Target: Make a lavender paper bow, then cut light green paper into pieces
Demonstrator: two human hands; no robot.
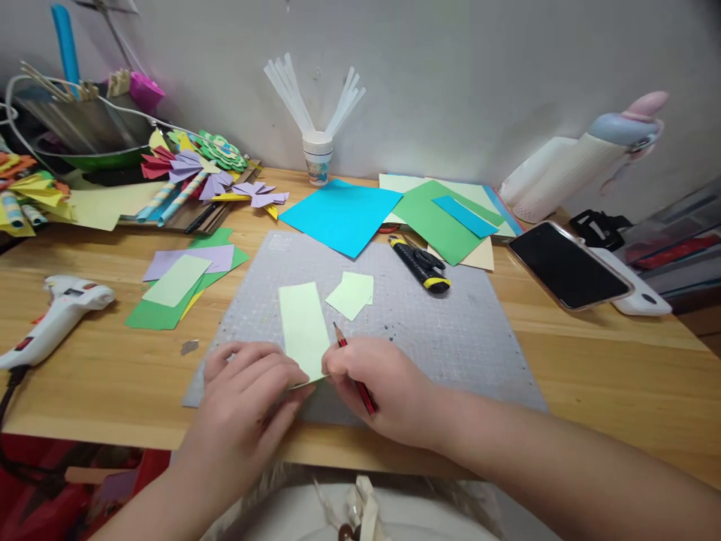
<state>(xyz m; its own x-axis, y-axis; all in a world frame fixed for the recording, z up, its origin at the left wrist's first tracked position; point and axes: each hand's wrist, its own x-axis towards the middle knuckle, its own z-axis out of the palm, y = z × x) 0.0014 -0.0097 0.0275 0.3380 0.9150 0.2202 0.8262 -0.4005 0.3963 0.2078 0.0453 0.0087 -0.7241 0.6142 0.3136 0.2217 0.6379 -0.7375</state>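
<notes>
A pale green paper strip (304, 323) lies on the grey cutting mat (473, 338), its near edge lifted between my hands. My left hand (253, 391) pinches the strip's near left corner between thumb and fingers. At the near right corner, the fingertips of my right hand (388, 383) touch the paper. A red and black pencil (365, 396) is tucked in that same hand, its point tilted up and away from the strip. Just beyond, two small pale green paper pieces (352, 294) overlap on the mat.
A yellow and black utility knife (420, 267) rests on the mat near blue paper (343, 214) and green paper (444, 218). A glue gun (56, 315) and paper scraps (169, 289) lie left. A phone (568, 267) leans at right; a paper cup (318, 161) of white sticks stands behind.
</notes>
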